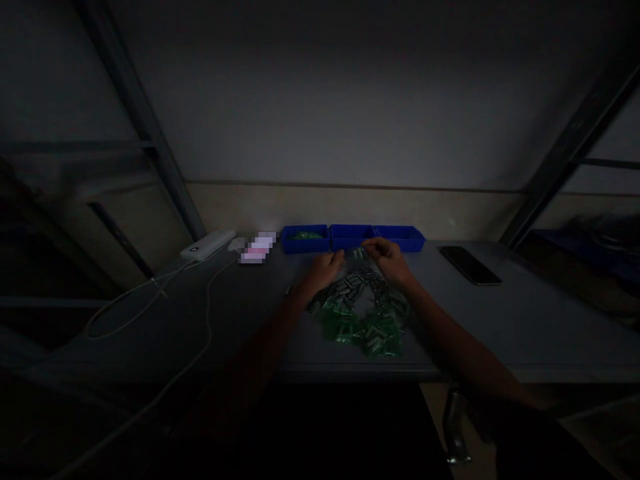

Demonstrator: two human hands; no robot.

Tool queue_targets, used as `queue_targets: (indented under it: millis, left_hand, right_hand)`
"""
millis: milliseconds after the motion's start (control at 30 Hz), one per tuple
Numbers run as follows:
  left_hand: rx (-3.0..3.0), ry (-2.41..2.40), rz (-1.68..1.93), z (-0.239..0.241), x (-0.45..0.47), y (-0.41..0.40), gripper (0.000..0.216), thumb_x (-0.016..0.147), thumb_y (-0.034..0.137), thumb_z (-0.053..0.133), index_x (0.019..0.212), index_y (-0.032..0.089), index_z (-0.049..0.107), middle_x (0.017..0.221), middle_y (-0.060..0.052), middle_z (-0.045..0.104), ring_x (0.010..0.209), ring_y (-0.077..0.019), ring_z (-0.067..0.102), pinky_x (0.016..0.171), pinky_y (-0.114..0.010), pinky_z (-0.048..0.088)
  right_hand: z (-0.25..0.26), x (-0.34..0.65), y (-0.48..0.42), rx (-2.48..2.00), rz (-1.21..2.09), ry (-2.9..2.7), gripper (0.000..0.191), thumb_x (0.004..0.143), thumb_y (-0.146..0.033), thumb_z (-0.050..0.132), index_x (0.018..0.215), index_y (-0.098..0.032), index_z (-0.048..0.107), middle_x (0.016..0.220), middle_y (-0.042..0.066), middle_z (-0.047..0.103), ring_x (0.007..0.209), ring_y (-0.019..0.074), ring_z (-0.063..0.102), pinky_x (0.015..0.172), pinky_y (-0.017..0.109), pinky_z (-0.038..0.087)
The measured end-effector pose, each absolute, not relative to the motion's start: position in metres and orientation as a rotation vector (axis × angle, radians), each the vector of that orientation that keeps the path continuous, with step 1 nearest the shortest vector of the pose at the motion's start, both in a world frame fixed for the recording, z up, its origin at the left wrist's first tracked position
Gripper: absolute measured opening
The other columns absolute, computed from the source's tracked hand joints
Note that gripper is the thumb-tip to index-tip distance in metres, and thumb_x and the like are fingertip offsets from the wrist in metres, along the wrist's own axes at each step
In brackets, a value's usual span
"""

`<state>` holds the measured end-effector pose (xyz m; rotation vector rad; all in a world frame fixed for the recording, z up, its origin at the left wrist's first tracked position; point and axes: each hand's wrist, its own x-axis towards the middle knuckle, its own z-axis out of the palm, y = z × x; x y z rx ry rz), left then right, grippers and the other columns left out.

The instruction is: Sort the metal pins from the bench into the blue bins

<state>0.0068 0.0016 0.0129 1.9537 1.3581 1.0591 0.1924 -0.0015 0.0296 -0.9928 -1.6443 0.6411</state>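
Between my two hands is a small clear plastic bag (pixel 357 254) with a few pale pieces in it. My left hand (pixel 324 271) pinches its left side. The fingers of my right hand (pixel 391 259) are closed on its upper right edge. Below the bag lies a heap of small metal cylinders and pins (pixel 350 287) on the grey table. Nearer to me, green plastic bags (pixel 379 335) filled with similar metal pieces lie close together. The dim light hides the fine detail of the pieces.
Three blue bins (pixel 351 235) stand in a row against the wall; the left one holds green bags (pixel 306 235). A dark phone (pixel 469 265) lies at right. At left are a white power bank (pixel 209 246), a lit, blurred-out screen (pixel 259 248) and white cables (pixel 209 313).
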Motion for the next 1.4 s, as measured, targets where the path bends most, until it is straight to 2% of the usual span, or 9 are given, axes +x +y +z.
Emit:
queue_targets:
  millis: [233, 367, 467, 600, 767, 867, 967, 1133, 1400]
  left_hand:
    - [1.271, 1.053, 1.077, 0.018, 0.011, 0.002, 0.056, 0.080, 0.064, 0.041, 0.067, 0.014, 0.062, 0.056, -0.003, 0.058, 0.043, -0.0101, 0.048, 0.046, -0.024, 0.035]
    - [1.191, 0.939, 1.196, 0.020, 0.009, 0.004, 0.032, 0.069, 0.044, 0.066, 0.073, 0.013, 0.062, 0.062, -0.001, 0.059, 0.050, -0.0084, 0.051, 0.048, -0.020, 0.036]
    - [1.249, 0.964, 1.245, 0.020, 0.006, 0.003, 0.027, 0.065, 0.033, 0.069, 0.084, 0.015, 0.064, 0.074, -0.001, 0.064, 0.060, -0.0102, 0.056, 0.051, -0.020, 0.039]
    - [1.333, 0.938, 1.264, 0.019, 0.004, 0.001, 0.031, 0.066, 0.030, 0.067, 0.094, 0.017, 0.062, 0.086, -0.003, 0.067, 0.076, -0.0158, 0.061, 0.058, -0.022, 0.044]
    - [1.715, 0.868, 1.310, 0.017, 0.005, 0.004, 0.017, 0.070, 0.016, 0.060, 0.086, 0.016, 0.064, 0.096, -0.006, 0.066, 0.092, -0.0191, 0.060, 0.083, -0.032, 0.046]
    - [1.950, 0.927, 1.396, 0.016, 0.006, 0.007, 0.019, 0.067, 0.003, 0.052, 0.074, 0.016, 0.065, 0.108, -0.006, 0.061, 0.108, -0.0198, 0.054, 0.101, -0.037, 0.037]
    - [2.025, 1.061, 1.418, 0.014, 0.007, 0.008, 0.026, 0.065, -0.003, 0.047, 0.068, 0.016, 0.065, 0.113, -0.006, 0.055, 0.115, -0.0194, 0.049, 0.105, -0.038, 0.033]
    - [1.971, 1.194, 1.374, 0.012, 0.006, 0.010, 0.019, 0.070, 0.003, 0.049, 0.068, 0.015, 0.065, 0.092, -0.006, 0.061, 0.100, -0.0185, 0.055, 0.097, -0.035, 0.039]
    - [1.595, 1.166, 1.119, 0.017, 0.006, 0.004, 0.012, 0.072, 0.018, 0.055, 0.078, 0.016, 0.065, 0.072, 0.000, 0.064, 0.060, -0.0118, 0.054, 0.061, -0.024, 0.043]
  right_hand:
    - [0.022, 0.166, -0.022, -0.827, 0.112, -1.912, 0.021, 0.083, -0.020, 0.047, 0.087, -0.019, 0.068, 0.079, 0.007, 0.056, 0.080, 0.0199, 0.051, 0.075, 0.035, 0.042]
    - [0.014, 0.159, -0.025, -0.836, 0.071, -2.038, 0.027, 0.079, -0.011, 0.048, 0.091, -0.021, 0.070, 0.090, 0.008, 0.055, 0.092, 0.0227, 0.048, 0.083, 0.039, 0.040]
    - [0.010, 0.160, -0.021, -0.931, 0.065, -2.005, 0.025, 0.077, -0.013, 0.050, 0.090, -0.021, 0.070, 0.095, 0.009, 0.055, 0.096, 0.0240, 0.046, 0.087, 0.041, 0.038]
    - [0.012, 0.164, -0.018, -1.100, 0.224, -1.823, 0.019, 0.078, -0.032, 0.057, 0.083, -0.018, 0.069, 0.090, 0.008, 0.057, 0.092, 0.0229, 0.049, 0.086, 0.039, 0.039]
    - [0.022, 0.164, -0.019, -1.192, 0.704, -1.561, 0.048, 0.080, -0.060, 0.043, 0.062, -0.017, 0.057, 0.063, 0.002, 0.054, 0.065, 0.0154, 0.049, 0.063, 0.029, 0.037]
    - [0.023, 0.163, -0.018, -1.138, 0.934, -1.445, 0.050, 0.075, -0.065, 0.044, 0.058, -0.018, 0.052, 0.054, -0.002, 0.048, 0.055, 0.0122, 0.043, 0.054, 0.026, 0.032]
    - [0.020, 0.161, -0.015, -1.092, 0.967, -1.415, 0.041, 0.065, -0.059, 0.058, 0.062, -0.018, 0.054, 0.055, -0.003, 0.048, 0.053, 0.0113, 0.041, 0.052, 0.025, 0.031]
    - [0.014, 0.165, -0.010, -1.121, 0.875, -1.330, 0.033, 0.062, -0.050, 0.061, 0.062, -0.017, 0.055, 0.058, -0.002, 0.051, 0.057, 0.0122, 0.045, 0.056, 0.025, 0.034]
    - [0.010, 0.172, -0.003, -1.109, 0.713, -1.363, 0.031, 0.067, -0.048, 0.057, 0.070, -0.018, 0.056, 0.057, -0.003, 0.047, 0.054, 0.0118, 0.041, 0.053, 0.025, 0.033]
